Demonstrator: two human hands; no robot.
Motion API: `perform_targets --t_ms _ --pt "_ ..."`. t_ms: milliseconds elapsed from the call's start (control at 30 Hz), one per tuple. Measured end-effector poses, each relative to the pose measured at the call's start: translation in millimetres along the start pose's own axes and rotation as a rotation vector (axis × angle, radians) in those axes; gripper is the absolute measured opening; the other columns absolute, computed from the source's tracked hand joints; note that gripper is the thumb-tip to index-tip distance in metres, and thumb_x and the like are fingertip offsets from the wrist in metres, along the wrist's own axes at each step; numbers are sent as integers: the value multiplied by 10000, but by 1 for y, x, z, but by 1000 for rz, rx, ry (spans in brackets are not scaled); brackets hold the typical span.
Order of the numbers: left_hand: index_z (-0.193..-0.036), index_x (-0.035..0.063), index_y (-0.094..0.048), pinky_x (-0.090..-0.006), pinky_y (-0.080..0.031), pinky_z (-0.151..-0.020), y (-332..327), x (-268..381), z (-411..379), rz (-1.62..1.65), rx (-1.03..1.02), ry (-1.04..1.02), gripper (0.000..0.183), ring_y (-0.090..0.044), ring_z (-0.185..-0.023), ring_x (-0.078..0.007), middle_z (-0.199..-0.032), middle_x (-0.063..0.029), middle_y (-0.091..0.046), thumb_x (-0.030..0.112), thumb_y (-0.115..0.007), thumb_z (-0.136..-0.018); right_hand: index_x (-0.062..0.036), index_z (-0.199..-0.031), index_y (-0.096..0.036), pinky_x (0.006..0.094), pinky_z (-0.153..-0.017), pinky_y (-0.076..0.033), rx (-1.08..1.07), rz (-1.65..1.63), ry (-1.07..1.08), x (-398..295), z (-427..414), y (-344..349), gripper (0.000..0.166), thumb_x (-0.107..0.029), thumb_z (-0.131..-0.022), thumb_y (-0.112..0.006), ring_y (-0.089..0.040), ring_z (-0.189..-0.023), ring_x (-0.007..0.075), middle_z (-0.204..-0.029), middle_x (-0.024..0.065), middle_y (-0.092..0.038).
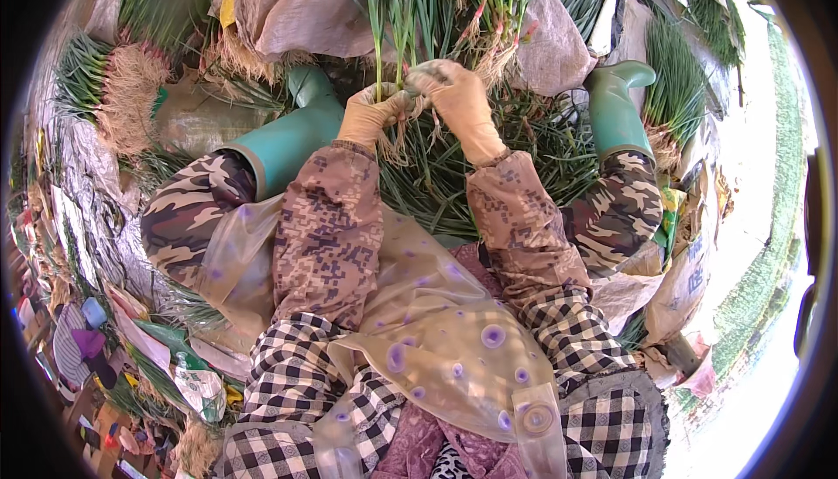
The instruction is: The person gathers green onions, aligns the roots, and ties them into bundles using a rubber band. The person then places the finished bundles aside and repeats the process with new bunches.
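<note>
Both my hands wear pale orange rubber gloves and meet in front of me. My left hand (374, 112) grips a few green onions (380, 53) by their lower stems. Their leaves point away from me and pale roots (393, 148) dangle below the glove. Close beside it, my right hand (460, 105) has its fingers bent against the same stems. Those fingertips are blurred, so what they pinch is unclear. Just beyond the right hand lies a bunch of green onions with reddish stems and tangled roots (499, 53). Loose green leaves (438, 178) are heaped under the hands.
Green rubber boots (294, 132) stand either side of the leaf heap. Stacked root-out onion bundles (134, 96) lie at left, another bundle (674, 79) at right. Woven sacks (314, 14) lie ahead. A clear plastic apron (452, 322) covers my lap. Mixed litter (131, 426) is at lower left.
</note>
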State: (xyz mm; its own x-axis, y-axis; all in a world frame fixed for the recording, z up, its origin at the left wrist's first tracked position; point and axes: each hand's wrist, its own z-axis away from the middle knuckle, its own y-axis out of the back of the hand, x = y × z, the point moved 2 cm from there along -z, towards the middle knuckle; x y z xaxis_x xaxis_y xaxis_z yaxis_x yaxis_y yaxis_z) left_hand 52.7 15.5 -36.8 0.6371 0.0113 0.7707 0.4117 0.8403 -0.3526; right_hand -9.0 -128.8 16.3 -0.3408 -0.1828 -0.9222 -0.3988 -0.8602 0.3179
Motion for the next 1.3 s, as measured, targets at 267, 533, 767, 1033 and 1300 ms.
perform_targets --t_ms 267,533,767,1033,1300 --pt "-858 17 -568 -237 -460 -560 0 4 6 -246 -12 -49 149 -539 -592 -105 -759 -54 -630 65 -700 -807 -87 -802 -679 382 -692 -486 49 274 37 34 -6 -31 208 -292 -790 -646 -630 -777 309 -816 140 -655" --pt "-1040 43 -621 -197 -438 -490 20 21 3 63 10 103 186 -522 -566 -67 -707 -13 -582 138 -607 -881 -59 -820 -697 372 -662 -496 -218 367 -333 98 17 -23 311 -358 -740 -730 -647 -714 256 -820 130 -681" --pt "-1178 26 -593 -198 -270 -403 11 5 -5 -50 -52 281 304 -342 -446 -58 -588 40 -469 206 -516 -945 -56 -940 -678 383 -722 -484 2 463 -360 108 -28 -43 357 -352 -742 -702 -636 -829 329 -865 175 -666" --pt "-987 30 -657 -173 -374 -468 5 4 -5 -218 124 40 204 -545 -611 -59 -842 -38 -669 202 -622 -886 -125 -970 -691 393 -745 -502 -315 518 -13 43 10 -47 285 -315 -761 -661 -645 -815 311 -855 138 -673" --pt "-1035 4 -610 -181 -416 -463 24 4 -16 73 218 99 177 -524 -536 -75 -820 -83 -653 79 -534 -893 -102 -859 -701 371 -750 -498 128 393 -338 97 -7 9 216 -284 -754 -651 -645 -815 303 -826 134 -677"
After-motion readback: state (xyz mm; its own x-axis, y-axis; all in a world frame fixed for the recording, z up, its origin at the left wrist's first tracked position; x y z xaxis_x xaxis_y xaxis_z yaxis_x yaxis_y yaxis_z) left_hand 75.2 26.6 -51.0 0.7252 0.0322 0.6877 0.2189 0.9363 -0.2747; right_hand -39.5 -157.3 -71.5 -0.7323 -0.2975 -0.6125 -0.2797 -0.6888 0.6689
